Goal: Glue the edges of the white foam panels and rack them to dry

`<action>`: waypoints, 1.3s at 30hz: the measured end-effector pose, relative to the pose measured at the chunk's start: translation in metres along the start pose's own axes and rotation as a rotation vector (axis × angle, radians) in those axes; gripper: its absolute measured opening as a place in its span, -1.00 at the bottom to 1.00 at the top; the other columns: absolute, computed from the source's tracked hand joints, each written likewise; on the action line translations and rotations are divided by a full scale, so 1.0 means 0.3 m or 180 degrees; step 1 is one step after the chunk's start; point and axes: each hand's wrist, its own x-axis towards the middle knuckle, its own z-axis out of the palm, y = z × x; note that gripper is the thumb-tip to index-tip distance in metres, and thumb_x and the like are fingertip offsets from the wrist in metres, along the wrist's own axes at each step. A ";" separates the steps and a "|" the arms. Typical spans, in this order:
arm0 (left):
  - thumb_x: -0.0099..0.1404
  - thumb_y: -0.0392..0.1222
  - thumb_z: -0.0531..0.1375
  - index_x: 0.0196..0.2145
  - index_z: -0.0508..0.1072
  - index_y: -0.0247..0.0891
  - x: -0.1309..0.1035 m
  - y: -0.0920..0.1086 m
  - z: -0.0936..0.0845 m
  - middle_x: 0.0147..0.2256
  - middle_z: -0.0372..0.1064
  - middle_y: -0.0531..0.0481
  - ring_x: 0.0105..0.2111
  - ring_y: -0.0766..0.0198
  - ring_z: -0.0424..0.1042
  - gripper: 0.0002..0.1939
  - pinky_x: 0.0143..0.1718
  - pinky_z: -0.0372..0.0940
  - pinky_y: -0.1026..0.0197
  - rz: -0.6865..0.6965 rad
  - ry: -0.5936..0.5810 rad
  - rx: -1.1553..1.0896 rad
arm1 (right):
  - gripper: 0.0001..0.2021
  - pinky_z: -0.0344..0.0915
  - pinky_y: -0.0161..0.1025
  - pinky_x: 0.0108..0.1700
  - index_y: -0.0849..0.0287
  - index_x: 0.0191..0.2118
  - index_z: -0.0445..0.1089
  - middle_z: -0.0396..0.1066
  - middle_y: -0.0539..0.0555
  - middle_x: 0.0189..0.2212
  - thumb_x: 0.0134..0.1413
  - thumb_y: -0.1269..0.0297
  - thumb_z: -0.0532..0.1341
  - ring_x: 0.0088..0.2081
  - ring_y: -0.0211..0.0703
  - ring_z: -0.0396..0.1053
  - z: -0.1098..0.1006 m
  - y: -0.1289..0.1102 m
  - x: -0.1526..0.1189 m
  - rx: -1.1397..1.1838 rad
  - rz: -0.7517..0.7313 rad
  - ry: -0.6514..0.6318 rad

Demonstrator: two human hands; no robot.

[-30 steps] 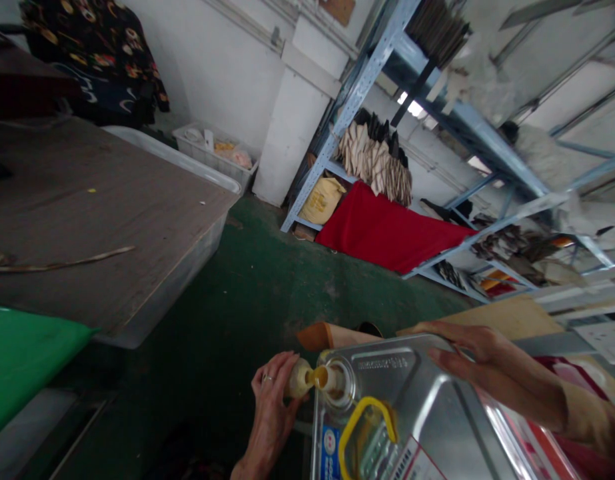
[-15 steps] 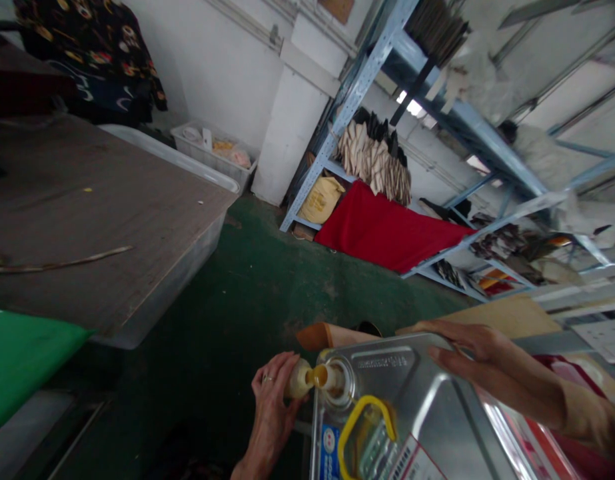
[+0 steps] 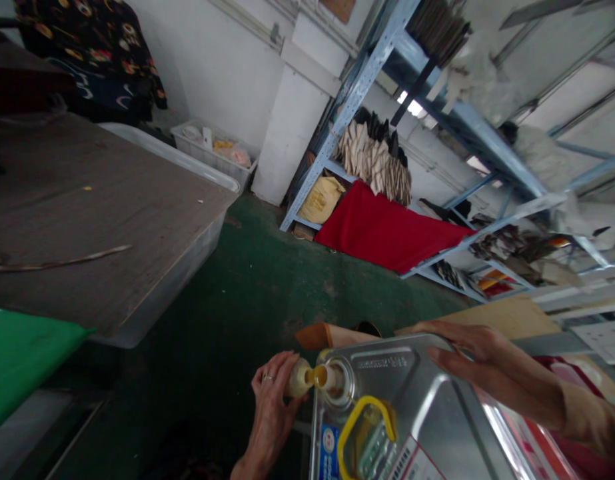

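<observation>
Small bottle (image 3: 298, 380): inside the left fingers' curl, its mouth just beside the can's spout (image 3: 336, 381).
Amber liquid (image 3: 315, 377): bridging spout and bottle mouth, just right of the left fingertips.
Left hand (image 3: 273, 399): fingers closed round the bottle; their far tips are hidden.
Metal can (image 3: 437, 413): tilted, its spout towards the left fingers, its edge under the right ones.
Right hand (image 3: 474, 350): holding that edge, thumb over the top; full grip unclear.
Yellow handle (image 3: 351, 423): between both hands' fingers, untouched.
Spill risk: a slip of the right fingers or a steeper tilt could surge the flow over the left fingers; a drifting bottle could miss it.
Overfill risk: the bottle's level is hard to read behind the fingers.
Green floor (image 3: 267, 280): below and beyond the left fingers, likely to catch drips.
</observation>
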 end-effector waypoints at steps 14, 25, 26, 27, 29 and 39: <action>0.03 -0.42 0.27 0.11 0.22 -0.13 -0.007 0.001 0.006 0.05 0.36 -0.17 0.07 -0.02 0.32 -0.32 0.01 0.12 -0.09 0.0008 -0.0018 0.0021 | -0.69 0.40 -0.16 -0.18 0.10 -0.12 0.49 0.52 0.05 -0.40 0.13 0.12 0.10 -0.19 0.05 0.48 -0.018 -0.008 0.008 -0.0001 0.0120 -0.0242; 0.04 -0.42 0.26 0.11 0.18 -0.12 -0.006 -0.010 0.017 0.04 0.35 -0.18 0.07 -0.02 0.32 -0.30 0.01 0.11 -0.08 0.0050 0.0020 0.0072 | -0.70 0.43 -0.15 -0.25 0.08 -0.16 0.50 0.54 0.06 -0.39 0.12 0.09 0.12 -0.29 0.03 0.49 -0.012 -0.003 0.009 0.0019 0.0036 -0.0074; 0.03 -0.43 0.26 0.11 0.18 -0.12 -0.006 -0.010 0.017 0.04 0.35 -0.18 0.07 -0.02 0.32 -0.30 0.01 0.12 -0.08 0.0055 0.0028 0.0072 | -0.70 0.42 -0.16 -0.25 0.09 -0.16 0.50 0.54 0.06 -0.37 0.12 0.09 0.12 -0.28 0.02 0.49 -0.011 -0.003 0.009 0.0017 0.0042 -0.0085; 0.03 -0.42 0.27 0.11 0.18 -0.13 -0.005 -0.010 0.016 0.04 0.35 -0.18 0.06 -0.02 0.32 -0.30 0.01 0.12 -0.08 0.0068 0.0018 0.0074 | -0.70 0.42 -0.17 -0.25 0.09 -0.15 0.50 0.54 0.06 -0.37 0.12 0.09 0.12 -0.28 0.02 0.49 -0.012 -0.004 0.009 0.0013 0.0042 -0.0097; 0.04 -0.40 0.27 0.11 0.19 -0.13 -0.004 -0.011 0.014 0.04 0.36 -0.18 0.06 -0.02 0.33 -0.32 0.02 0.12 -0.08 0.0105 -0.0009 0.0086 | -0.70 0.42 -0.18 -0.24 0.10 -0.15 0.50 0.54 0.07 -0.36 0.12 0.09 0.12 -0.28 0.01 0.49 -0.012 -0.004 0.009 0.0003 0.0032 -0.0107; 0.04 -0.39 0.28 0.11 0.20 -0.14 -0.006 -0.015 0.013 0.03 0.38 -0.15 0.06 0.00 0.35 -0.33 0.14 0.02 -0.20 0.0152 -0.0030 0.0170 | -0.69 0.41 -0.18 -0.26 0.10 -0.23 0.51 0.52 0.06 -0.43 0.12 0.07 0.10 -0.34 -0.02 0.48 -0.014 -0.010 0.014 -0.0081 -0.0007 -0.0124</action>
